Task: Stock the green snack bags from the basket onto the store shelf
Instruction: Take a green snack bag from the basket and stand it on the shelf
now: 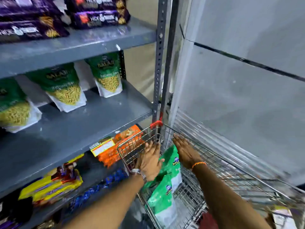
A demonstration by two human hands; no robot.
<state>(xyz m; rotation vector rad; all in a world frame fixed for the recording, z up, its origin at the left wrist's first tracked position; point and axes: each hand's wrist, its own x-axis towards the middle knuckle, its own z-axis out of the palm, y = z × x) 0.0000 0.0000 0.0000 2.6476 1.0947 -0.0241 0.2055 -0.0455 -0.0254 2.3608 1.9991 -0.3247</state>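
Note:
Three green snack bags stand on the grey middle shelf (92, 123): one at the right (107, 75), one in the middle (64, 86), one at the left edge (13, 104). A wire basket (231, 171) with a red handle sits low at the right. Inside it stand green snack bags, one upright (171, 161) and one nearer me (163, 200). My left hand (150, 162) and my right hand (186, 151) reach into the basket on either side of the upright bag, fingers spread. Neither hand holds anything.
Purple biscuit packs (99, 17) lie on the top shelf. On the lower shelf are orange packs (115, 149), yellow packs (52, 184) and blue packs (99, 187). A perforated metal upright (158, 63) borders the shelf; a grey wall (239, 80) is to the right.

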